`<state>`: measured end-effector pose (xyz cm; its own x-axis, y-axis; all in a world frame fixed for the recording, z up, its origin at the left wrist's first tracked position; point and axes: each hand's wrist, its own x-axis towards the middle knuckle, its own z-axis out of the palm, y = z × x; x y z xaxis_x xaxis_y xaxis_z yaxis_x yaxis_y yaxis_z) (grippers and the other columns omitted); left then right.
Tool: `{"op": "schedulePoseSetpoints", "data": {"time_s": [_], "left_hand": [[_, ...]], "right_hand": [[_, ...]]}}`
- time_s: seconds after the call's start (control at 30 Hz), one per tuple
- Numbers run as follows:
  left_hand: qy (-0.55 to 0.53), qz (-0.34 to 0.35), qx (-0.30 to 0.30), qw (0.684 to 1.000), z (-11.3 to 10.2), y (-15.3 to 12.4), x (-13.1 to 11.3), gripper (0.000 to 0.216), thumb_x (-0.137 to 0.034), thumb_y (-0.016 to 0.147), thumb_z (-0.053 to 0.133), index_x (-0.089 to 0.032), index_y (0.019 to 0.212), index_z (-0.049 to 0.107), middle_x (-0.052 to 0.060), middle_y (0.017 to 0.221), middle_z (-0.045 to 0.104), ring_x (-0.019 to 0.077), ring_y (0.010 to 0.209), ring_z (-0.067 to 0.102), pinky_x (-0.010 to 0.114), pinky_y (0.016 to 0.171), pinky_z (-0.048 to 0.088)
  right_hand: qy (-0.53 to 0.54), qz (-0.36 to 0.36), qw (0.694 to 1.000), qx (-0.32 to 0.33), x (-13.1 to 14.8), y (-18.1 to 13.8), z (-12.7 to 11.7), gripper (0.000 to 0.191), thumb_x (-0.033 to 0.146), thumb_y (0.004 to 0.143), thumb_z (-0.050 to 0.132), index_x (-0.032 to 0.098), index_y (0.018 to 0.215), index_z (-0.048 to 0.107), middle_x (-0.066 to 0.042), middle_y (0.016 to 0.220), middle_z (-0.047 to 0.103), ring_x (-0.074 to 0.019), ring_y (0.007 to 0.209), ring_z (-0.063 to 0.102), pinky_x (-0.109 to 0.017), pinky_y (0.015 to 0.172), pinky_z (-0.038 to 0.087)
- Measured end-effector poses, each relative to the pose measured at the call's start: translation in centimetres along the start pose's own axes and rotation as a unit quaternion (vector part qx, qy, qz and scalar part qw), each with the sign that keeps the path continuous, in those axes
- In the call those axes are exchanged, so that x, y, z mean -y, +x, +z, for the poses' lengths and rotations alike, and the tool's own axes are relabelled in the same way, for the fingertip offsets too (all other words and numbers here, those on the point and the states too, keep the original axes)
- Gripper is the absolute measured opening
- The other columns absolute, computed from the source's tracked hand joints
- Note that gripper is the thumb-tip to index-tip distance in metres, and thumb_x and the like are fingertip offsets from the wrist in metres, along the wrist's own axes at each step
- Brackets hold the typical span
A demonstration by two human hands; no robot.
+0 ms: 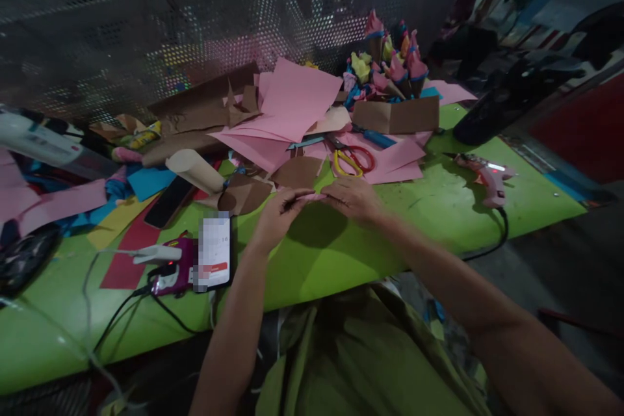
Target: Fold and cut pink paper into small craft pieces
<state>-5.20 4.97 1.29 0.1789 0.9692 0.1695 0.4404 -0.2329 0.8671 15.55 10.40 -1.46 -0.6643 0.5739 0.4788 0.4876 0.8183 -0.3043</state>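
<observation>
My left hand (277, 214): fingers pinched on the left end of the pink paper strip (312, 197).
My right hand (353, 199): fingertips closed on the strip's right end.
Strip: held between my hands, low over the green table (439, 208), near its middle.
Scissors (351, 160): just beyond my right hand.
Glue gun (487, 177): right, well apart.
Phone (215, 251): near, left of my left wrist.
</observation>
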Motion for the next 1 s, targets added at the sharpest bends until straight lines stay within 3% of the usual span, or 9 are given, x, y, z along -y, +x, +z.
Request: {"op": "schedulePoseSetpoints", "data": {"time_s": [0.33,0.43,0.6,0.8,1.0], "left_hand": [[-0.033,-0.005,-0.015,0.999,0.3,-0.3,0.5,0.023,-0.033,0.088,0.062,-0.019,0.100,0.075,0.008,0.096,0.075,0.0200,0.090,0.067,0.031,0.082,0.050],[-0.059,-0.023,-0.020,0.998,0.6,-0.3,0.6,0.021,-0.030,0.087,0.062,-0.019,0.099,0.075,0.008,0.096,0.075,0.0193,0.089,0.067,0.030,0.081,0.051],[-0.129,-0.075,-0.025,0.989,1.3,-0.2,1.3,0.022,-0.030,0.085,0.064,-0.016,0.099,0.075,0.009,0.095,0.076,0.0185,0.088,0.067,0.029,0.080,0.050],[-0.175,-0.115,-0.015,0.978,1.6,-0.2,1.3,0.025,-0.035,0.084,0.066,-0.016,0.097,0.076,0.007,0.090,0.075,0.0149,0.080,0.064,0.027,0.075,0.047],[-0.215,-0.090,0.002,0.972,1.5,-0.2,1.1,0.027,-0.035,0.085,0.064,-0.015,0.099,0.075,0.008,0.091,0.074,0.0130,0.076,0.060,0.026,0.071,0.045]], "right_hand": [[0.078,0.030,0.996,0.036,0.0,-0.2,0.0,0.042,0.043,0.101,0.039,0.017,0.093,0.071,-0.008,0.080,0.071,-0.0181,0.075,0.062,-0.028,0.066,0.041],[0.047,0.028,0.998,0.025,0.0,-0.5,0.2,0.045,0.043,0.102,0.036,0.016,0.093,0.071,-0.011,0.082,0.072,-0.0203,0.076,0.063,-0.031,0.068,0.043],[-0.030,0.001,1.000,-0.009,-0.1,-0.9,0.4,0.041,0.043,0.101,0.037,0.016,0.111,0.067,-0.012,0.097,0.074,-0.0246,0.085,0.066,-0.035,0.073,0.046],[-0.125,-0.056,0.990,-0.046,0.5,-0.7,-0.4,0.028,0.036,0.100,0.047,0.019,0.103,0.069,-0.006,0.082,0.073,-0.0195,0.075,0.063,-0.031,0.069,0.043],[-0.170,-0.040,0.982,-0.072,0.9,-0.7,-0.1,0.024,0.032,0.099,0.050,0.020,0.100,0.070,-0.005,0.078,0.069,-0.0183,0.075,0.058,-0.030,0.071,0.040]]}}
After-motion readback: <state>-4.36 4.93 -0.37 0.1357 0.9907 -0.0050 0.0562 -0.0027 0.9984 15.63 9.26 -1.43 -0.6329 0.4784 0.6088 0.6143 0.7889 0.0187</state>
